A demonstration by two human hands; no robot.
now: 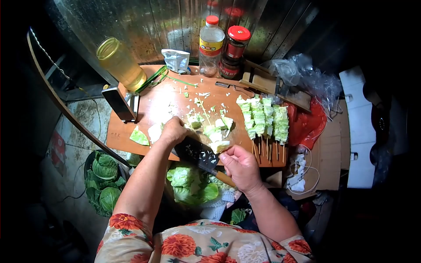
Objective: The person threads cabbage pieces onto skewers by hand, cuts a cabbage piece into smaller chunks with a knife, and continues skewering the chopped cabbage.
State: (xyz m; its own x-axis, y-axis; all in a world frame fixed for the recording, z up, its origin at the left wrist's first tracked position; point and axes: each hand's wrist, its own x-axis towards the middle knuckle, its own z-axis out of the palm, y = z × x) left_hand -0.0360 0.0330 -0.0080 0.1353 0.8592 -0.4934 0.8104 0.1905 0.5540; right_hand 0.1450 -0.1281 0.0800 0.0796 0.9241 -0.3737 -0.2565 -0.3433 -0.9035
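Note:
My right hand [237, 163] pinches a pale cabbage piece [219, 146] at the near edge of the wooden board [171, 94]. Just left of it, my left hand [174, 131] is bent over the board beside cut cabbage; its fingertips are partly hidden, so its hold is unclear. A dark cleaver [195, 153] with a wooden handle [224, 178] lies below both hands, scraps on its blade. More cabbage pieces [212, 132] sit between the hands, along a thin skewer. Several skewers of folded cabbage [258, 116] lie side by side on the right.
A jar of yellow liquid [123, 65], a propped phone [119, 104], a clear bottle [211, 48] and red-lidded jars [237, 44] stand around the board. Whole cabbages [105, 166] fill a container at lower left. A red plastic bag [309, 122] lies at right.

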